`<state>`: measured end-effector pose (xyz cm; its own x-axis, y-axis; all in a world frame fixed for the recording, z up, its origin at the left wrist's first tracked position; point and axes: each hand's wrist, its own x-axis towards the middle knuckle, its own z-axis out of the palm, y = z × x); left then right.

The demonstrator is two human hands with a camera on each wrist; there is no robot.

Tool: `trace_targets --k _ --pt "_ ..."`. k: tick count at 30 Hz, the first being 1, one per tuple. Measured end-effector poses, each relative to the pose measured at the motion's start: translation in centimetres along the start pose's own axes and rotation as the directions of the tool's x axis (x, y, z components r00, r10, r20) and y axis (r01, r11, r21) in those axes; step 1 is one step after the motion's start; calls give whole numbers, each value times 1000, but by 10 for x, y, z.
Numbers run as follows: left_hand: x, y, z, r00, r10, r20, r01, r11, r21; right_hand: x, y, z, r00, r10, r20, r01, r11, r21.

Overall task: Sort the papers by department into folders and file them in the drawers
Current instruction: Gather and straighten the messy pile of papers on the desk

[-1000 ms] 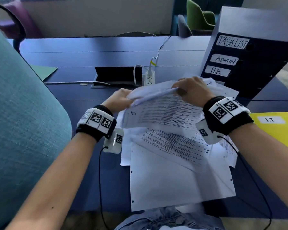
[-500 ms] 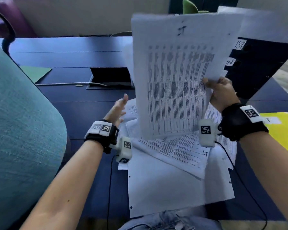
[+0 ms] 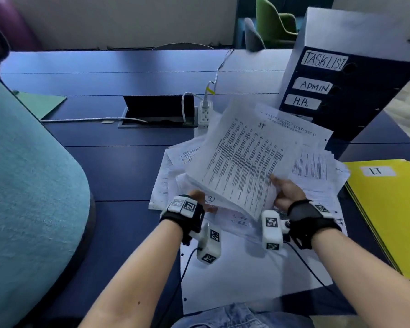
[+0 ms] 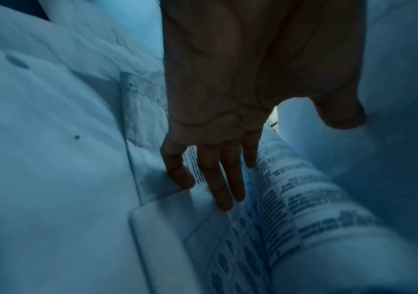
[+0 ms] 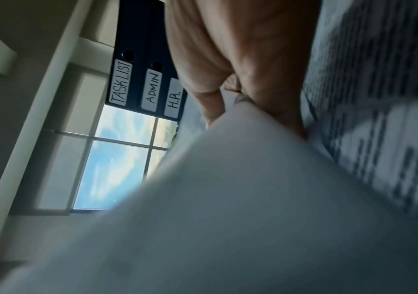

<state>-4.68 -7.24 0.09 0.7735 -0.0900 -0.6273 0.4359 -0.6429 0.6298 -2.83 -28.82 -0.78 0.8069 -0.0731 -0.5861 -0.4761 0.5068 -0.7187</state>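
Observation:
A sheaf of printed sheets headed "IT" (image 3: 244, 162) is tilted above the loose paper pile (image 3: 234, 268) on the dark blue table. My right hand (image 3: 287, 190) pinches its lower right corner, thumb on top and fingers underneath. My left hand (image 3: 199, 197) reaches under the sheaf's lower left edge. In the left wrist view the left hand's fingers (image 4: 218, 179) lie straight on a printed sheet (image 4: 291, 208). A yellow folder labelled "IT" (image 3: 388, 209) lies to the right. The dark drawer unit (image 3: 341, 91) carries the labels TASKLIST, ADMIN and H.R.
A teal chair back (image 3: 21, 185) fills the left side. A green folder (image 3: 43, 102) lies at the far left of the table. A cable box (image 3: 156, 110) and a white power strip (image 3: 205, 114) sit just behind the papers.
My right hand has brought the IT sheets down from upright in front of my face to a tilt over the pile. My left hand has slid in under them.

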Motion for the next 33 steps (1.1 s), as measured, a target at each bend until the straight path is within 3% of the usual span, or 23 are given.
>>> trace_targets --k 3,5,8,11,12,13,14,16,17,21,25,29,33 --pt "-8 15 2 967 16 253 78 930 -359 -4 17 9 996 89 14 -90 994 56" --pt "-12 26 6 958 78 275 48 905 -424 -3 25 15 992 112 66 -121 982 147" --pt "-9 24 13 959 136 249 -10 895 -446 -5 29 30 990 110 93 -122 983 137" --pt "-8 22 17 974 201 108 -148 917 -370 -2 28 38 988 121 93 -133 982 136" --pt "-9 25 16 981 187 48 -146 884 -444 -6 26 41 985 109 131 -128 981 146" --pt "-10 29 16 974 220 -59 -221 851 -477 -3 27 40 984 103 144 -128 977 172" --pt "-10 32 17 948 294 -117 -317 868 -383 -5 27 40 980 118 160 -145 974 173" --pt "-10 29 16 922 314 -228 -348 929 -126 -3 25 41 985 150 90 -163 975 150" --pt "-7 24 17 923 308 -232 -333 940 -77 1 24 40 985 169 39 -174 972 157" --pt "-1 16 -3 868 145 -476 -263 945 -192 12 14 35 989 99 -106 -84 987 139" --pt "3 1 -40 750 -7 -662 -270 910 -316 26 -1 11 974 -16 -226 32 997 67" --pt "9 -18 -76 633 -202 -747 -302 825 -479 34 -5 -11 949 -134 -287 99 986 -133" --pt "9 -17 -112 539 -295 -789 -363 764 -534 33 -7 -20 897 -364 -252 234 873 -428"
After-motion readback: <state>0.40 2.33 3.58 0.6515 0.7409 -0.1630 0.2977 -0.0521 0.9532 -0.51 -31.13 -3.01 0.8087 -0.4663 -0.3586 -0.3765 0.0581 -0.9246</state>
